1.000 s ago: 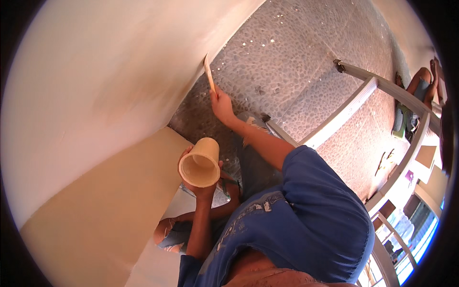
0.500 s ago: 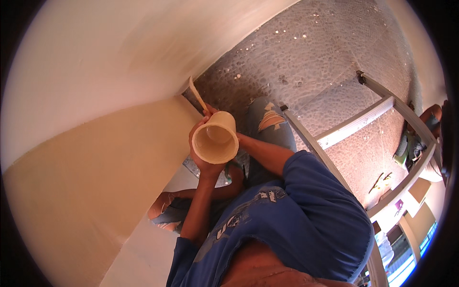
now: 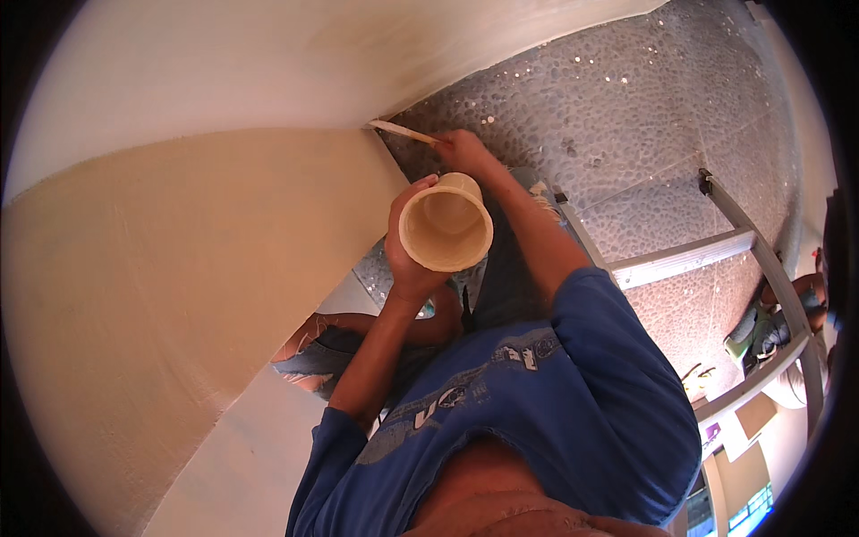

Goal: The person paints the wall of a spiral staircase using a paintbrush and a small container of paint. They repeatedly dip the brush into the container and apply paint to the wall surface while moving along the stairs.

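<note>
My left hand wraps round a cream-coloured cup, which tilts so that its wide mouth shows. A cream coating covers the inside of the cup. Beyond it, my right hand is closed on the handle of a slim paintbrush. The brush's pale far end meets the foot of the wall, at the corner where the tan wall joins the whitish wall and the floor. Its bristles are too small to make out clearly.
Pebbled grey floor with white specks stretches ahead and right. A metal ladder stands close on my right. Another person is partly visible beyond it at the far right. My bent knees are beneath the cup.
My right hand has come out from behind the cup and reached forward with the paintbrush, its end now at the wall corner. The view has shifted, and the cup appears farther right.
</note>
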Tool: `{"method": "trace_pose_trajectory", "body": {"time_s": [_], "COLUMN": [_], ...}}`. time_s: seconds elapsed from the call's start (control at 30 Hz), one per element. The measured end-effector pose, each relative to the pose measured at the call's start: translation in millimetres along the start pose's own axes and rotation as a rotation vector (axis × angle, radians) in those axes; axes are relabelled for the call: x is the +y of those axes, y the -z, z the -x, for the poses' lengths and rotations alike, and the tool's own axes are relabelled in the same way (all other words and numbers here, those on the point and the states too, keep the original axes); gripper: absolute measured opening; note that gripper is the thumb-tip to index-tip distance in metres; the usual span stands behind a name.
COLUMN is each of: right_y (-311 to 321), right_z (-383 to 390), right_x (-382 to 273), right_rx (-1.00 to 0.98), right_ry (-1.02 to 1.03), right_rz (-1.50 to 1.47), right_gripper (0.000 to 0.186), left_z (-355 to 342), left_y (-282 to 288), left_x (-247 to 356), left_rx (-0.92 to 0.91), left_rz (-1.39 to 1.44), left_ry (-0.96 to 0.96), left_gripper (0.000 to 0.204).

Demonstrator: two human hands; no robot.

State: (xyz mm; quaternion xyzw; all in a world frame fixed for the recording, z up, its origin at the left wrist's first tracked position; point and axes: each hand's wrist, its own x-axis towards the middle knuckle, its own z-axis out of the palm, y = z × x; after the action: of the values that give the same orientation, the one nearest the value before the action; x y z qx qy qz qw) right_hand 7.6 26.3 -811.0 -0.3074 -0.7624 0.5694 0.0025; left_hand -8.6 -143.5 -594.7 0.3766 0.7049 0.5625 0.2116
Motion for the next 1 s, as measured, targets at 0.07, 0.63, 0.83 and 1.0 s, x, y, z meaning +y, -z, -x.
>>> {"method": "trace_pose_trajectory", "body": {"time_s": [0.07, 0.63, 0.83, 1.0], "right_y": [17, 160, 205, 249], "right_z": [-21, -46, -44, -45], "right_x": [0, 74, 98, 97], "right_rx": [-0.121, 0.002, 0.083, 0.061], "right_ry": [0.061, 0.086, 0.062, -0.04], "right_rz": [0.126, 0.187, 0.219, 0.322], "right_gripper": [0.032, 0.034, 0.034, 0.034], "left_z": [-1, 2, 4, 5], "left_y": [-1, -1, -3, -4], "left_x": [0, -6, -9, -10], "left_rx": [0.013, 0.011, 0.002, -0.003], "left_rz": [-0.045, -0.057, 0.048, -0.094], "left_ry": [-0.031, 0.044, 0.089, 0.03], "left_gripper": [0.096, 0.095, 0.097, 0.096]}}
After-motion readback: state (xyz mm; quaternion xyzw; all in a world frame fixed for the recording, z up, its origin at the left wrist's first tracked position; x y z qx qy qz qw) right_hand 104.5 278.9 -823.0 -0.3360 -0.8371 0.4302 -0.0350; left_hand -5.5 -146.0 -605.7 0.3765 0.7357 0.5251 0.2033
